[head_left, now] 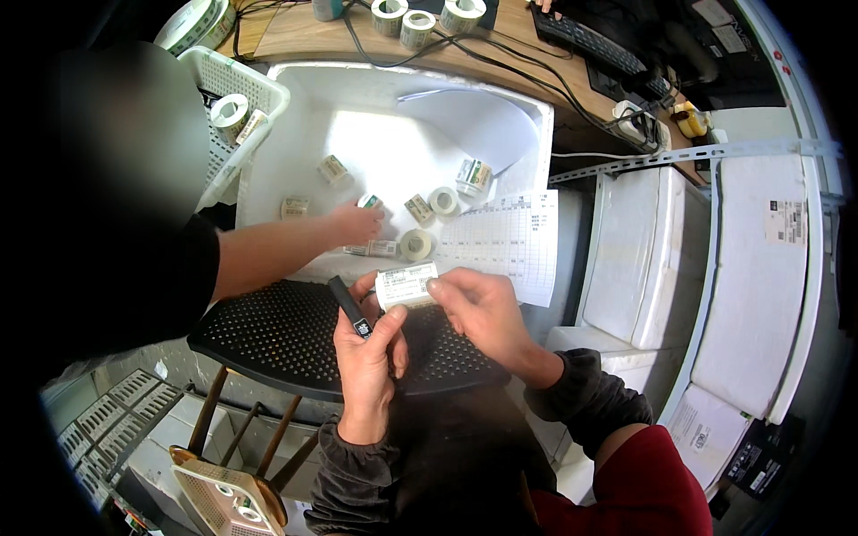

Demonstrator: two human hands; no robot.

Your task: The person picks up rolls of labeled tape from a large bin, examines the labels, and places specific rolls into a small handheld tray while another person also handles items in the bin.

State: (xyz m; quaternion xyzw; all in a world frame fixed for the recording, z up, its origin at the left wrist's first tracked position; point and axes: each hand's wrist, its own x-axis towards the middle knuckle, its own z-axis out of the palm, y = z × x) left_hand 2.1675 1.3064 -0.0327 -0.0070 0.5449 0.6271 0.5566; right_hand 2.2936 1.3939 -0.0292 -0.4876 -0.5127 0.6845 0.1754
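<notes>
A wooden desk (299,36) stretches across the top of the frame. At right, a slotted metal rail (661,162) runs above white boxes (630,259). A black perforated panel (277,330) curves below centre; brown wooden legs (208,411) stand lower left. Bright light pools at upper centre.

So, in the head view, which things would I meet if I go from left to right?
White perforated plastic basket → black pen-shaped object held in the left hand → white roll of printed labels → right hand, its fingers at the roll's right end → tall white box.
</notes>
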